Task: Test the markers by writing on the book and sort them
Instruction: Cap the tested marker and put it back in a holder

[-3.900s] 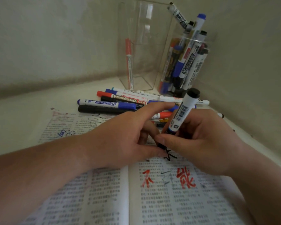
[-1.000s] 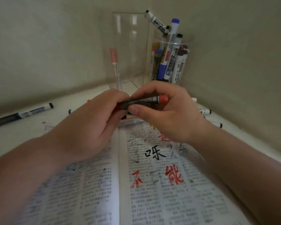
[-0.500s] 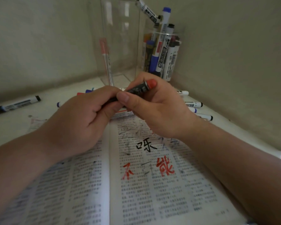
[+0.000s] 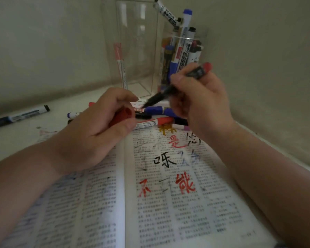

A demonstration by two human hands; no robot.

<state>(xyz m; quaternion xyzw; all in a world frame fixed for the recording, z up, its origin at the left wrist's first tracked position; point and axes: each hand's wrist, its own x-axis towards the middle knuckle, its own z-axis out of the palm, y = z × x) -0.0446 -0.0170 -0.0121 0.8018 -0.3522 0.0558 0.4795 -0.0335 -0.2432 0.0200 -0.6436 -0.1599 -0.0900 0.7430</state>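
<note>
An open book (image 4: 168, 208) of small print lies before me, with red, black and blue test characters on its right page. My right hand (image 4: 200, 101) grips a dark marker with a red end (image 4: 197, 73), uncapped, its tip pointing down-left. My left hand (image 4: 97, 129) holds the marker's red cap (image 4: 125, 116) in curled fingers, its open mouth facing the tip. The tip and the cap are apart. Several loose markers (image 4: 154, 115) lie in a pile just beyond the book, partly hidden by both hands.
Two clear containers stand in the corner: the left one (image 4: 132, 51) holds a single red-capped marker (image 4: 121, 68), the right one (image 4: 183, 51) holds several markers. A black-capped marker (image 4: 20, 116) lies apart at far left on the white surface. Walls close in behind and right.
The capped marker held between both hands has been pulled apart: my left hand came away with the red cap, and my right hand lifted the marker body up and right.
</note>
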